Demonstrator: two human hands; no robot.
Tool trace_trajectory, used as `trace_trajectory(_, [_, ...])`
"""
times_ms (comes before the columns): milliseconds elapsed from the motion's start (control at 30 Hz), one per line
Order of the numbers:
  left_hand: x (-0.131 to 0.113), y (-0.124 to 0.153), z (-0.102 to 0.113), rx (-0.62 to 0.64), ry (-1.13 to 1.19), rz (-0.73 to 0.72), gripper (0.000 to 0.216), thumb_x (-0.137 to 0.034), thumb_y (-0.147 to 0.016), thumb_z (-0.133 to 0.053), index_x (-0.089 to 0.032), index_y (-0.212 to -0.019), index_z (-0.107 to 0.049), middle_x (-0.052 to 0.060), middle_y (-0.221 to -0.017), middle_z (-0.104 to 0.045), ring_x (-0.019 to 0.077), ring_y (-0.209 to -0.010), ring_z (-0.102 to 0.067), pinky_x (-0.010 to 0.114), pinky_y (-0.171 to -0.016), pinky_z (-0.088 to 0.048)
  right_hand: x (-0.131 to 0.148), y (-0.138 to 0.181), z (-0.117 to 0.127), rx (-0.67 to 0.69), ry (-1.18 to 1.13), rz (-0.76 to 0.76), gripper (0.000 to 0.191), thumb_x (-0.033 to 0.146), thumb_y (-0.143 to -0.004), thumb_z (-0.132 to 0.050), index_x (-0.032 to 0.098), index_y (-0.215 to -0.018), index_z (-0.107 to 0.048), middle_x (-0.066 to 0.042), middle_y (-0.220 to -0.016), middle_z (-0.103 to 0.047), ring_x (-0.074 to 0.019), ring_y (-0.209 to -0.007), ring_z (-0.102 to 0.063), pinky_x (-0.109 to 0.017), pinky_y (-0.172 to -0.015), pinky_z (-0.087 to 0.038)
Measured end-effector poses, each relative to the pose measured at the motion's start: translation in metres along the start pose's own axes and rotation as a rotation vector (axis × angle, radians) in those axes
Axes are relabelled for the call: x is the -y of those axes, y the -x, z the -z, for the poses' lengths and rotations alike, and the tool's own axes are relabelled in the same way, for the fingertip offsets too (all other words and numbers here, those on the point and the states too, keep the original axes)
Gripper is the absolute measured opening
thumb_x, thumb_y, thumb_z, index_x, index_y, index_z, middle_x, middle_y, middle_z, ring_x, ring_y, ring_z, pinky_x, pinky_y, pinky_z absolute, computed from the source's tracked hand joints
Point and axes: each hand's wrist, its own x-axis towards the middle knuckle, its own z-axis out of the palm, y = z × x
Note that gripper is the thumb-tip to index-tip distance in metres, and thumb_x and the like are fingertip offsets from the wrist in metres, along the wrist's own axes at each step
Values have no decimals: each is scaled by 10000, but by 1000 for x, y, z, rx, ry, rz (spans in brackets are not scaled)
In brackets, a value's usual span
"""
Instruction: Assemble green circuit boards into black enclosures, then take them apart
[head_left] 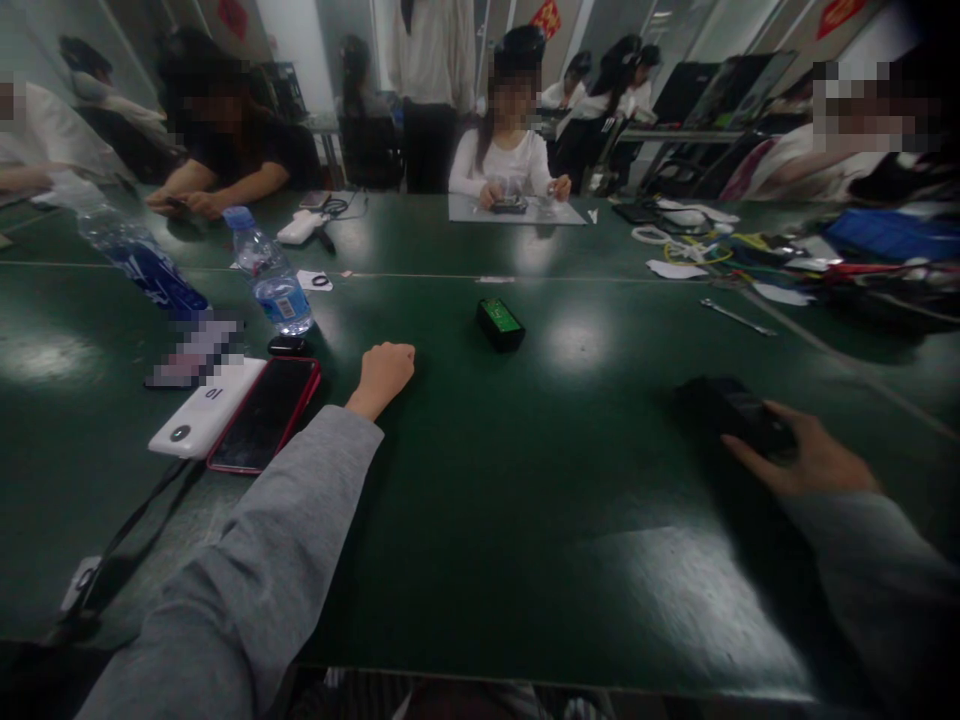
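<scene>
My left hand (385, 376) rests on the dark green table (480, 500) as a closed fist, with nothing visible in it. It lies just right of a red-edged phone (264, 414) and a white power bank (206, 408). My right hand (802, 457) lies at the right, its fingers wrapped on a flat black device (724, 408) that sits on the table. A small black box with a green top (500, 322) stands alone between and beyond my hands. Both my sleeves are grey.
Two water bottles (271, 281) stand at the left, with a small black item (287, 346) by them. A metal tool (736, 317), cables and papers (690, 255) crowd the right back. Several people sit around the far side; one in white works on a grey mat (517, 211).
</scene>
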Motion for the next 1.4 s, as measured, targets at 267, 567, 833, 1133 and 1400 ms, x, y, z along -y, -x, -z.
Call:
trace_trajectory(267, [1, -1, -1, 8, -22, 1, 393, -189, -958, -368, -188, -857, -748, 90, -829, -722, 212, -727, -671, 299, -649, -474, 205, 7, -60, 236, -209, 464, 732, 627, -970, -438, 185, -1548, -356, -160, -1358, -571, -309, -1129, -630, -488, -948, -540])
trace_trajectory(567, [-1, -1, 1, 0, -27, -1, 347, -205, -949, -410, -194, -903, -753, 99, -883, -740, 232, -796, -691, 311, -696, -492, 330, -33, -101, 352, -65, 497, 802, 550, -997, -553, 204, -1613, -173, -131, -1139, -675, -284, -979, -664, -363, -819, -518])
trace_trajectory(833, [-3, -1, 2, 11, -40, 3, 342, -193, -946, -415, -195, -891, -752, 103, -882, -742, 238, -788, -695, 318, -688, -498, 321, -32, -104, 366, -220, 542, 609, 434, -1034, -506, 248, -1569, -284, -84, -1034, -659, -232, -856, -630, -321, -728, -479])
trace_trajectory(1133, [-4, 1, 3, 17, -82, 16, 362, -181, -938, -408, -190, -1020, -761, 134, -976, -752, 255, -896, -711, 337, -771, -517, 323, -32, -103, 406, -307, 720, 591, 343, -1007, -552, 227, -1537, -319, -59, -976, -617, -200, -803, -568, -297, -686, -446])
trace_trajectory(1400, [-4, 0, 3, 16, -67, 24, 358, -180, -931, -410, -186, -997, -762, 143, -969, -753, 269, -898, -717, 354, -772, -522, 322, -32, -105, 390, -330, 734, 556, 323, -1013, -540, 230, -1524, -339, -47, -961, -602, -185, -777, -549, -293, -683, -436])
